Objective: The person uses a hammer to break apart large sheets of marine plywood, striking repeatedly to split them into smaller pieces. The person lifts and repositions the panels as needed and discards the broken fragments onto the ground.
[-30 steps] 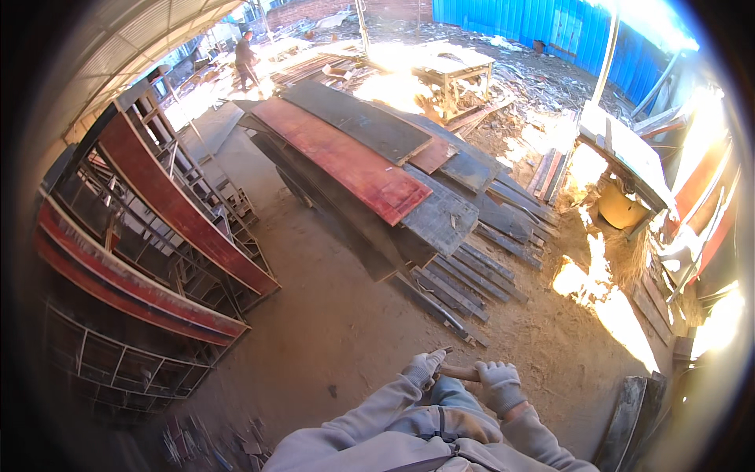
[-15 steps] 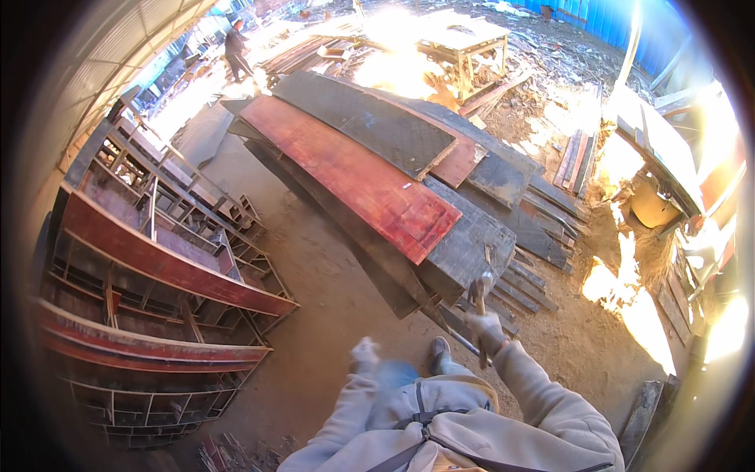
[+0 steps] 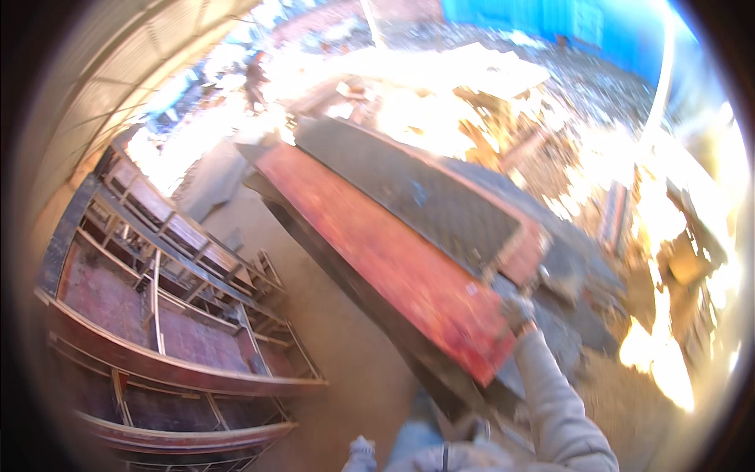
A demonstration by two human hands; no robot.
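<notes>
My right hand, in a grey glove, reaches forward over the near right end of the red panel. Its fingers are closed round a hammer, which is smeared by motion and mostly hidden. Beside the red panel lies a dark panel, its near end edged with a pale strip. Both rest on a stack of dark boards. Low in the picture, near my body, is my left hand, also gloved; its fingers do not show clearly enough to read.
Wooden frames faced with dark red panels stand stacked on the left. Further boards lie under and right of the stack. A person stands at the far left. A blue wall closes the back, with sunlit debris before it.
My right hand has moved forward from the stack's near corner to over the red panel's end. My left hand is lower in view. I have moved closer to the stack, and the view is blurred.
</notes>
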